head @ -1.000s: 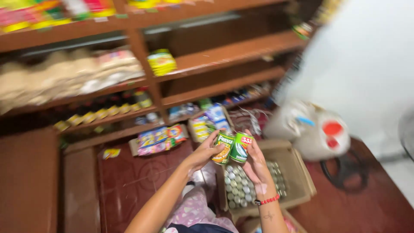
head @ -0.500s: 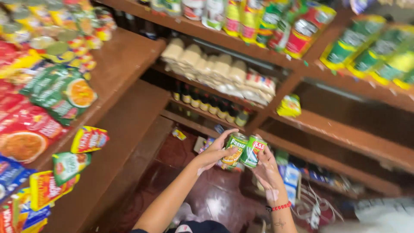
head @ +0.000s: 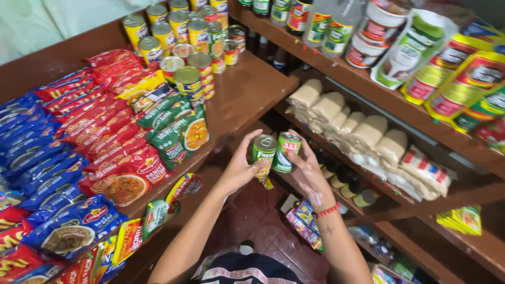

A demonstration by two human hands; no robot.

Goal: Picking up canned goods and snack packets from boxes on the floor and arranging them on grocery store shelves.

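Observation:
My left hand [head: 239,171] grips a small green-labelled tin can [head: 263,154] with a silver top. Right beside it, touching, my right hand [head: 310,176] holds a second green tin can [head: 286,151]; a red band circles that wrist. Both cans are held upright in front of me, level with the edge of a brown wooden shelf [head: 247,92]. On that shelf to the upper left stands a group of several stacked tin cans [head: 192,55] with yellow, green and red labels.
Red, blue and green noodle packets [head: 100,152] fill the left shelf. To the right, tied plastic bags of pale goods [head: 363,129] sit on a lower shelf. Bottles, jars and pouches [head: 431,52] line the top right shelf. Snack packets [head: 305,221] lie low by the red tile floor.
My view has swung left and up from the carton of cans on the floor to the shelves. Both hands rose with the two cans toward the shelf with stacked cans.

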